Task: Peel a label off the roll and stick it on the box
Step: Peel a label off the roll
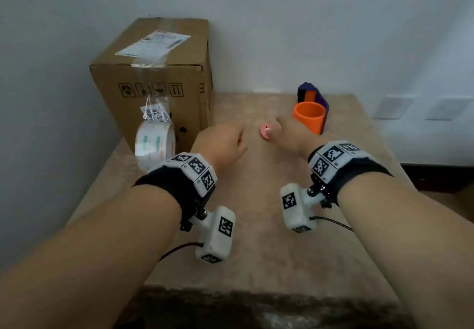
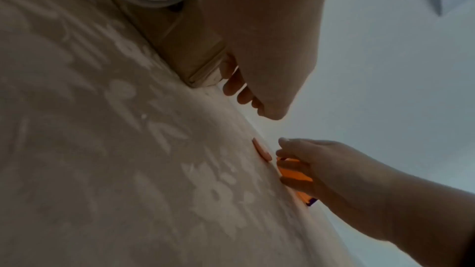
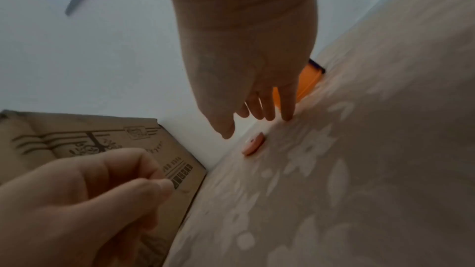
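Observation:
A tall cardboard box stands at the table's back left. The white label roll leans upright against its front, and a loose printed label sticks up above the roll. My left hand hovers right of the roll with curled fingers and nothing in them; the right wrist view shows its thumb against the forefinger. My right hand reaches forward with straight fingers just above the table, beside a small pink disc.
An orange cup with a purple and orange object behind it stands right of my right hand. The patterned table meets a white wall at the back. The box's right side carries printed marks.

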The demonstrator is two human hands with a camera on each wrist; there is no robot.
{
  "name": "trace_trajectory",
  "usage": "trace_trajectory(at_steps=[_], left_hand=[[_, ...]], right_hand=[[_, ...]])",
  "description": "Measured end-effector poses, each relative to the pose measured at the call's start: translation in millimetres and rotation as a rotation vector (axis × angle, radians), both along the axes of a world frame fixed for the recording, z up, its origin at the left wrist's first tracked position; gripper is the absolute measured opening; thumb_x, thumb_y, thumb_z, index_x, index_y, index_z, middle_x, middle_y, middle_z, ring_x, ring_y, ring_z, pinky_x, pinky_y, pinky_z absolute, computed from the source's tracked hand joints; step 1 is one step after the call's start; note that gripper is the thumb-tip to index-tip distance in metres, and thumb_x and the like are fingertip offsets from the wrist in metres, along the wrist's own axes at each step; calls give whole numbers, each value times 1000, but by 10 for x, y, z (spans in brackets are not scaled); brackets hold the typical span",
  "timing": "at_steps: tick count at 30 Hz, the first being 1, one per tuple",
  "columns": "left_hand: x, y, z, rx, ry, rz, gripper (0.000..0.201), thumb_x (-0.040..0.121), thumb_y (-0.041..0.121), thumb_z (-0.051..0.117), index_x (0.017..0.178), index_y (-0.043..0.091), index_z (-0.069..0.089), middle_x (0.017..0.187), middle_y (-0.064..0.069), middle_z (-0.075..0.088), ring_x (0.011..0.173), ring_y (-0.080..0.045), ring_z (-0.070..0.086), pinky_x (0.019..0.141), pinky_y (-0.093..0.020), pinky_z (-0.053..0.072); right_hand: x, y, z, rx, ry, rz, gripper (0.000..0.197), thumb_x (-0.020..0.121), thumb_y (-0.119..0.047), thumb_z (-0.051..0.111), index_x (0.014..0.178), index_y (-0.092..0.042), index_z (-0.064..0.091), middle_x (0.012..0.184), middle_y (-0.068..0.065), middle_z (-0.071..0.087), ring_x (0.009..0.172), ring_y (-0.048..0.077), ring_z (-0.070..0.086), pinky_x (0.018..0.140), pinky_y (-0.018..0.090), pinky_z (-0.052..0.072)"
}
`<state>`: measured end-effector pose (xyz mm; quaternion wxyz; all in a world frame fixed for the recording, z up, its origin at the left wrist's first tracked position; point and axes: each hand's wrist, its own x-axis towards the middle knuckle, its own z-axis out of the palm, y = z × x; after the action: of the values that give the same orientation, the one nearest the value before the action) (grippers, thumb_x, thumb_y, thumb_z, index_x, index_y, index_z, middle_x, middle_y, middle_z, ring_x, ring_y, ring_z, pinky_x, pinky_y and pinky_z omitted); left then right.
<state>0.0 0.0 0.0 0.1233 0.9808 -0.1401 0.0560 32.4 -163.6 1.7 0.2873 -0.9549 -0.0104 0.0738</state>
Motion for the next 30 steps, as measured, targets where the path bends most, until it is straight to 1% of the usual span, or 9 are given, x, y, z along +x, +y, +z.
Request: trace_trajectory(at_steps=[3,6,11,13,17,20,24,28,30], left_hand=[[27,41,-49,-33,31,34,9,86,23,49,85,14,52,80,-4,58,74,-26,56,61,-33,44],[10,79,-90,-70,49,43,13,86,23,51,92,12,54,87,-6,59,80,-27,56,68,-37,47],[-112,109,-137,-98,37,63,14,86,21,49,94,11,55,89,-7,58,83,-29,56,68,-36,45],[-183,128,-104,-117,9,59,13,87,20,49,94,11,55,87,-4,55,83,-28,56,67,-34,43],[-373,206,40,-209,-100,36,10,88,17,49,90,10,55,86,-2,54,82,-25,56,66,-32,42],[-561,300,212,-283,-226,35,11,89,18,49,91,10,57,86,-2,58,79,-21,57,67,-33,44],[-764,546,395,-348,-397,78,10,89,19,49,94,14,57,90,0,57,81,-18,55,70,-32,45],[-753,936,442,-420,-555,197,21,87,18,54,107,10,53,114,-8,46,97,-15,46,80,-21,35],[-678,1131,422,-474,-555,296,34,86,21,57,115,8,47,122,-12,40,107,-19,42,91,-24,35]], right_hand=[[51,93,-44,-32,39,65,42,100,-26,34,135,-5,43,138,19,49,126,32,47,103,34,35],[-19,150,-41,-83,-29,111,31,95,-22,47,114,-5,64,120,15,64,110,30,59,93,32,44],[-235,132,-74,-76,-78,96,8,81,-18,62,87,-16,67,106,10,69,95,28,63,87,43,52],[-377,142,-63,-37,-101,63,14,79,-20,64,93,-20,61,109,8,67,96,26,62,86,40,51],[-646,169,-28,39,-88,27,45,87,-18,59,129,-6,50,123,13,61,112,28,57,88,28,42],[-786,230,5,109,-139,55,28,86,-15,60,111,-3,67,109,17,69,96,27,63,82,35,47],[-771,462,95,468,-215,-33,25,86,-17,63,105,-2,67,92,14,67,83,22,58,85,44,49],[-708,771,316,612,-281,49,17,89,-28,59,100,-15,61,87,0,59,82,15,54,77,31,44],[-704,910,431,590,-320,133,13,89,-31,60,93,-19,61,82,-7,58,81,12,53,74,26,40]])
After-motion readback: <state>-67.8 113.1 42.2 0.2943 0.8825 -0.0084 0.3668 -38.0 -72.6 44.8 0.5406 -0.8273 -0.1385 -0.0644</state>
